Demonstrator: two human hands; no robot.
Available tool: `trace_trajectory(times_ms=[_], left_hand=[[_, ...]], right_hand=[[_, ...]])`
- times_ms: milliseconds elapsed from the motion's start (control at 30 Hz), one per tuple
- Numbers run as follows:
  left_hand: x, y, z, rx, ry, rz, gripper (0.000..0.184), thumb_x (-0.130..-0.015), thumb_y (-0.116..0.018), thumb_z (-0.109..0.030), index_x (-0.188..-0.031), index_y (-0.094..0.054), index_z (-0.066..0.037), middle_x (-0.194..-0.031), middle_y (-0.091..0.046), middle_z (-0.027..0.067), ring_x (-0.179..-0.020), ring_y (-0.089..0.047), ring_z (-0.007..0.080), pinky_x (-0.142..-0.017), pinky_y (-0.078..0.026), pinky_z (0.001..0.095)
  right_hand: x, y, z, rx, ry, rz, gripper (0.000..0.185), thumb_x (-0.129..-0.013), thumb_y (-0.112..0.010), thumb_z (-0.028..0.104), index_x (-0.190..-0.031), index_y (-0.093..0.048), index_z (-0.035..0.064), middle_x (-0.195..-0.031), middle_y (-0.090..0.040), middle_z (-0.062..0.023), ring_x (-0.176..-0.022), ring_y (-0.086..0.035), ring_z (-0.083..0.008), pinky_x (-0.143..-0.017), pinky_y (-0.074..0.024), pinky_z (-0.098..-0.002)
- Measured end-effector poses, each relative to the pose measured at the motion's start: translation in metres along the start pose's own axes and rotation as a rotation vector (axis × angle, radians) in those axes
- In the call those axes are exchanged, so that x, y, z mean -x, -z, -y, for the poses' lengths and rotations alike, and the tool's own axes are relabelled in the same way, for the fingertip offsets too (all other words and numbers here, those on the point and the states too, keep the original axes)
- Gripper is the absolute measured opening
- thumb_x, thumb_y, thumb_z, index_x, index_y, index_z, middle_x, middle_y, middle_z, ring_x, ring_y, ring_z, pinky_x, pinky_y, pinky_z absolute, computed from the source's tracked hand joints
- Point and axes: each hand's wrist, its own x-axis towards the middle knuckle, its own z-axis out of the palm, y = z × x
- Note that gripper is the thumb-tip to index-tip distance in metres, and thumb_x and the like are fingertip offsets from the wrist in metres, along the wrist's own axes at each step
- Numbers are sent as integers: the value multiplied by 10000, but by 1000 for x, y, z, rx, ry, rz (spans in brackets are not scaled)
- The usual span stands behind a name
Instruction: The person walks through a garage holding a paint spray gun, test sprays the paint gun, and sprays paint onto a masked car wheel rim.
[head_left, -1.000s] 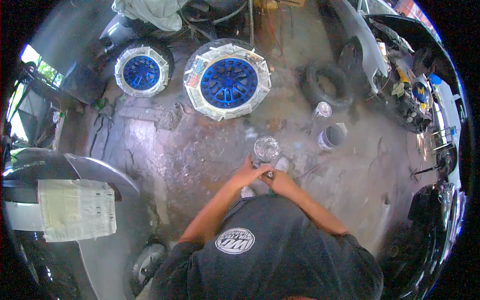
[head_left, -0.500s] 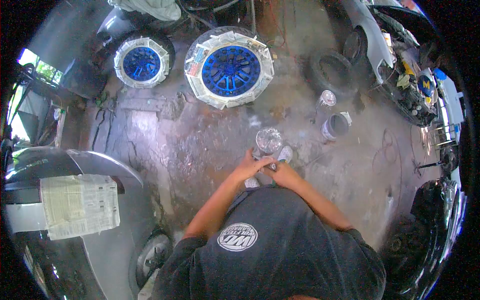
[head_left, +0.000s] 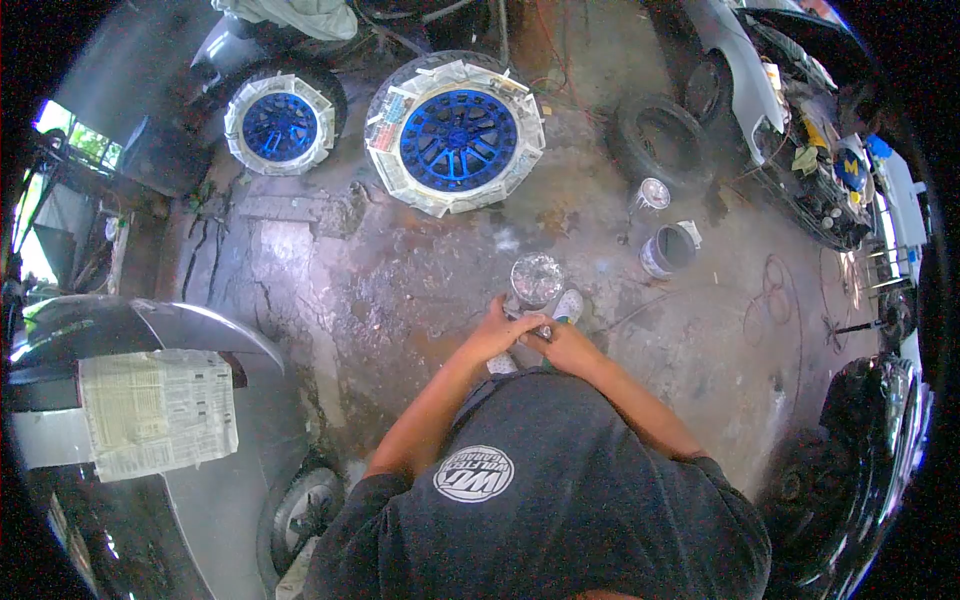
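Observation:
In front of my body I hold what looks like a paint spray gun (head_left: 545,331), with a round, silvery, paint-smeared cup (head_left: 537,280) on its far side. My left hand (head_left: 497,332) closes around the gun's left side, its thumb reaching across toward the other hand and a finger up beside the cup. Wrapped around the gun's near right part is my right hand (head_left: 563,347). Most of the gun's body is hidden by my fingers. Beyond the hands, a blue wheel (head_left: 458,141) lies on the floor with its tyre covered in masking paper (head_left: 386,160).
A smaller-looking blue wheel (head_left: 279,127), also masked, is at the upper left. Right of me are a bucket (head_left: 668,252), a paint can (head_left: 653,194) and a loose tyre (head_left: 660,143). A grey car panel with newspaper (head_left: 158,412) stands left; a hose (head_left: 775,300) crosses the floor.
The view has shifted very slightly. Both hands and the spray gun keep nearly the same position and hold.

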Motion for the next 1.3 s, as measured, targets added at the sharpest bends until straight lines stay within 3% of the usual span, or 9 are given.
trace_trajectory(times_ms=[100, 333, 433, 833, 933, 1033, 1133, 1300], left_hand=[[7, 3, -13, 44, 82, 59, 1205, -776, -794, -554, -1492, -132, 152, -1227, -633, 244, -1064, -657, 286, -907, -534, 356], [-6, -1, 8, 72, 23, 50, 1205, -787, -803, -514, -1494, -87, 150, -1175, -654, 221, -1037, -661, 256, -873, -542, 337], [-16, -4, 24, 50, 2, 32, 1200, -790, -804, -506, -1495, -86, 148, -1176, -652, 226, -1040, -660, 260, -876, -543, 341], [-4, 3, 2, 36, 24, 46, 1185, -797, -795, -500, -1487, -93, 161, -1214, -632, 248, -1070, -653, 290, -932, -529, 368], [-18, -1, 24, 49, -13, 26, 1189, -796, -797, -497, -1487, -90, 163, -1205, -637, 244, -1069, -654, 290, -936, -528, 369], [-18, 1, 24, 72, 2, 38, 1191, -797, -798, -492, -1488, -81, 161, -1211, -635, 240, -1075, -653, 283, -935, -529, 361], [-11, 4, 10, 111, 42, 75, 1191, -801, -799, -484, -1490, -70, 157, -1224, -630, 235, -1083, -649, 273, -933, -529, 353], [-15, 3, 14, 128, 16, 67, 1208, -800, -802, -491, -1496, -51, 152, -1208, -639, 226, -1075, -651, 261, -926, -530, 348]], right_hand=[[1, 2, 2, -31, -21, 25, 536, -957, -643, 415, -1359, -574, 66, -1235, -666, -230, -1171, -630, -380, -961, -496, -418], [0, 0, -3, -33, 10, 3, 531, -955, -650, 408, -1361, -578, 73, -1237, -668, -223, -1166, -639, -365, -963, -496, -409], [-4, -5, -13, 15, 28, -13, 588, -933, -635, 515, -1368, -553, 128, -1144, -691, -241, -1058, -670, -422, -900, -537, -458], [-7, -5, -13, 45, 19, -4, 630, -925, -614, 555, -1395, -530, 144, -1143, -684, -255, -1063, -658, -439, -900, -532, -477], [-7, -2, -5, 35, -39, 15, 545, -952, -645, 421, -1340, -582, 44, -1227, -662, -244, -1164, -630, -394, -951, -501, -419], [-8, -3, -4, 34, -10, 3, 544, -951, -649, 422, -1338, -585, 45, -1233, -659, -245, -1171, -626, -394, -953, -501, -419], [-16, -10, -26, 101, 29, 0, 642, -923, -583, 607, -1387, -541, 165, -1135, -686, -254, -1058, -659, -436, -900, -528, -479], [-15, -9, -20, 95, 19, -17, 620, -927, -595, 584, -1378, -548, 161, -1115, -692, -255, -1048, -663, -439, -885, -533, -477]])
